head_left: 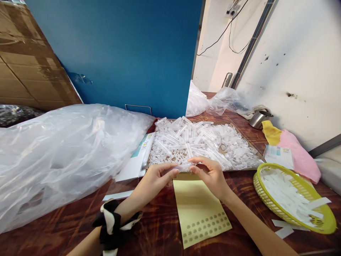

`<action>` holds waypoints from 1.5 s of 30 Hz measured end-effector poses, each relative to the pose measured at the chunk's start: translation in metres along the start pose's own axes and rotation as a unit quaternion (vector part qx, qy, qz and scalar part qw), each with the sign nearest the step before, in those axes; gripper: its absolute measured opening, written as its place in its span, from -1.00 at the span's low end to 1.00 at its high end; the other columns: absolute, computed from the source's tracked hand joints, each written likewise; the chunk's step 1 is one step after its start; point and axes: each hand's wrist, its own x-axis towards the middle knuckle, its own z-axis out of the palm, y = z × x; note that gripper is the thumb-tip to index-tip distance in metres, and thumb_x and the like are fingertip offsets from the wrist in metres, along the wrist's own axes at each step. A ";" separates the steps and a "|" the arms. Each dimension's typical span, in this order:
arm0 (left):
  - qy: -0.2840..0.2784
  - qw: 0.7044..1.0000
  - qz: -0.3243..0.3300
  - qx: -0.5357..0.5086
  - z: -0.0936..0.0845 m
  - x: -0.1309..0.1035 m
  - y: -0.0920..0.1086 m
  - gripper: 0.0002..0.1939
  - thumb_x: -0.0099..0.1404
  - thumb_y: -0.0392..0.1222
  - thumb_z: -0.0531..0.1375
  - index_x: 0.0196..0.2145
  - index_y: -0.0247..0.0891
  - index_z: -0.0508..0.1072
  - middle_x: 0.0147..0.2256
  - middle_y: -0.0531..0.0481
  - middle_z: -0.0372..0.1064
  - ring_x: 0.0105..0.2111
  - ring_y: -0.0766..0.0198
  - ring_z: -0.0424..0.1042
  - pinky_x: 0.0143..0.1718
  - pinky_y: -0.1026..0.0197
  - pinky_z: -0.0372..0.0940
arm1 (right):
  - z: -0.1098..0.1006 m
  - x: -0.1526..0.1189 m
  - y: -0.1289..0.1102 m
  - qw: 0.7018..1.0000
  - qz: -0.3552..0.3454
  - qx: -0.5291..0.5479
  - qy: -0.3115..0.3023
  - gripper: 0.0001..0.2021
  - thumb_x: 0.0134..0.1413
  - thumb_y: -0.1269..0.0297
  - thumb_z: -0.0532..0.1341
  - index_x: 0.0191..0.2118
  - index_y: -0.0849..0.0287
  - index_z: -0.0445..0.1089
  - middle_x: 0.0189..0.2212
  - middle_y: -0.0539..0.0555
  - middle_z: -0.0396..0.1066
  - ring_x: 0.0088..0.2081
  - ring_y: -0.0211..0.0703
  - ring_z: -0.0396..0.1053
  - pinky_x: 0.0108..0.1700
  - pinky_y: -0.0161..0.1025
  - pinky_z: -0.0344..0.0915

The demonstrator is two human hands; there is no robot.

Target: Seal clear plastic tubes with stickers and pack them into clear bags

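Between my two hands lies a clear plastic tube [183, 167], held crosswise above the front edge of a shallow tray. My left hand [160, 175] closes on its left end, thumb on the near side. At the other end, the fingers of my right hand [209, 172] pinch it. The cardboard tray [250, 147] holds a heap of clear tubes [186, 133] and many small white plastic pieces [174, 155]. Below my hands, a yellow sticker sheet [198, 206] bears rows of small round printed stickers on its lower part.
A yellow basket [326, 217] of white paper strips stands at right, with loose strips [283, 232] beside it. At left bulges a large plastic bag [69, 149]. Flat printed boxes [138, 160] lie by the tray. Behind are a blue panel [128, 53], a metal cup [258, 120] and a pink cloth [298, 149].
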 end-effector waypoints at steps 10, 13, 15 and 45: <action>-0.014 0.999 0.011 0.042 -0.005 0.001 -0.002 -0.66 0.30 0.00 0.06 -0.39 -0.31 0.46 -0.55 0.12 0.24 -0.50 0.38 0.21 -0.46 0.36 0.10 | -0.002 0.000 0.003 1.000 -0.003 0.005 -0.014 -0.83 0.08 0.27 0.25 -0.18 0.11 0.45 -0.22 0.06 0.47 -0.22 -0.18 0.44 -0.18 -0.27 0.43; -0.025 0.999 0.008 0.046 -0.004 -0.001 -0.001 -0.65 0.31 0.01 0.05 -0.33 -0.31 0.49 -0.52 0.10 0.32 -0.48 0.35 0.27 -0.43 0.35 0.15 | 0.001 0.000 0.001 0.999 -0.026 -0.008 -0.027 -0.84 0.07 0.28 0.25 -0.19 0.12 0.46 -0.22 0.07 0.47 -0.18 -0.16 0.43 -0.15 -0.26 0.41; -0.026 0.998 0.009 0.050 -0.003 -0.001 0.000 -0.66 0.31 0.00 0.05 -0.27 -0.30 0.51 -0.46 0.06 0.42 -0.42 0.30 0.35 -0.37 0.32 0.21 | 0.002 -0.001 0.001 0.999 -0.028 -0.014 -0.030 -0.84 0.07 0.28 0.26 -0.19 0.13 0.45 -0.21 0.07 0.47 -0.18 -0.16 0.43 -0.15 -0.26 0.40; 0.034 0.784 0.430 0.447 -0.006 -0.006 -0.010 -0.71 0.39 -0.35 -0.03 0.04 -0.32 0.28 -0.25 -0.11 0.43 -0.32 0.23 0.35 -0.28 0.15 0.27 | 0.011 -0.009 -0.002 0.920 0.291 0.163 -0.207 -0.43 0.19 -0.13 -0.06 -0.54 0.27 0.33 -0.76 -0.02 0.24 -0.74 -0.39 0.17 -0.71 -0.44 0.08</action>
